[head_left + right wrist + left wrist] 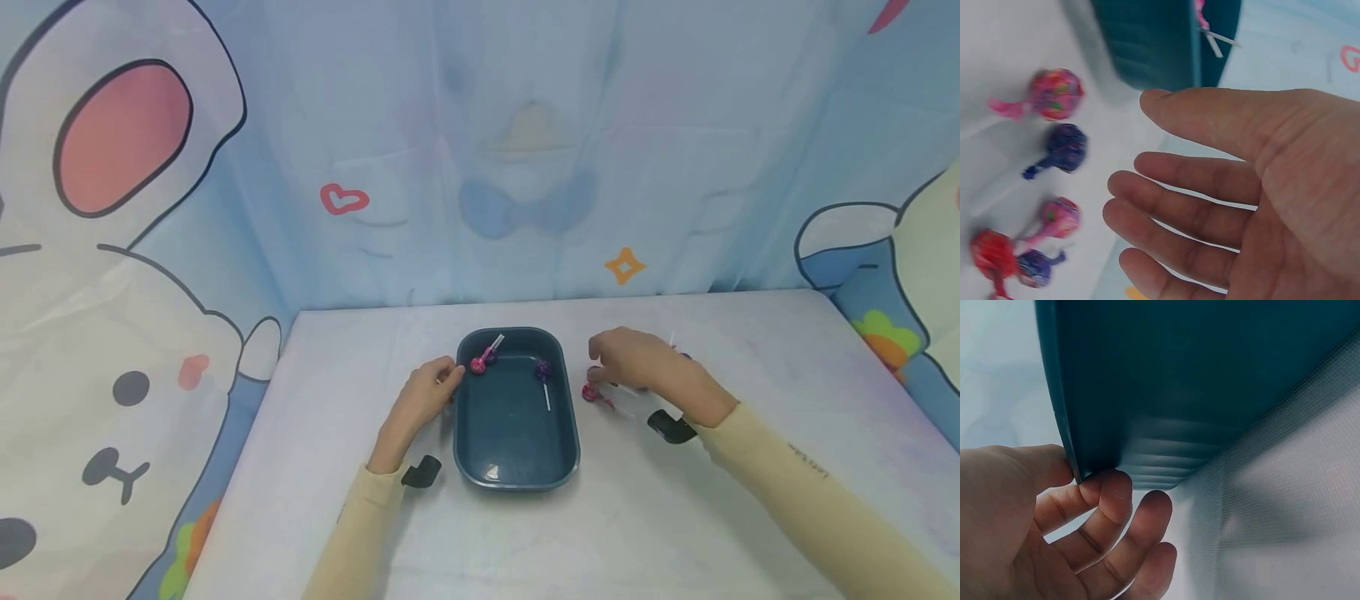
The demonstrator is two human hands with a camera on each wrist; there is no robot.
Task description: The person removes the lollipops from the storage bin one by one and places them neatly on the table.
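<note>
My left hand [423, 396] pinches the left rim of a dark teal plastic bin [517, 442]; in the left wrist view its thumb and index finger close on the rim [1067, 440]. Inside the bin, a pink-wrapped lollipop [477, 366] lies partly over a purple one at the far left, and another purple lollipop [543, 371] lies on the right. To the right of the bin, my right hand [637, 360] hovers above the table with relaxed fingers and nothing in its grasp. Near it lie a pink lollipop [1057, 94], a purple one [1066, 148] and a red one [993, 253].
More lollipops, such as a small pink one [1060, 217] and a blue-purple one [1036, 269], lie in a loose group right of the bin, partly hidden by the right hand in the head view. A pale cloth covers the table [465, 542]; a printed curtain [525, 167] hangs behind.
</note>
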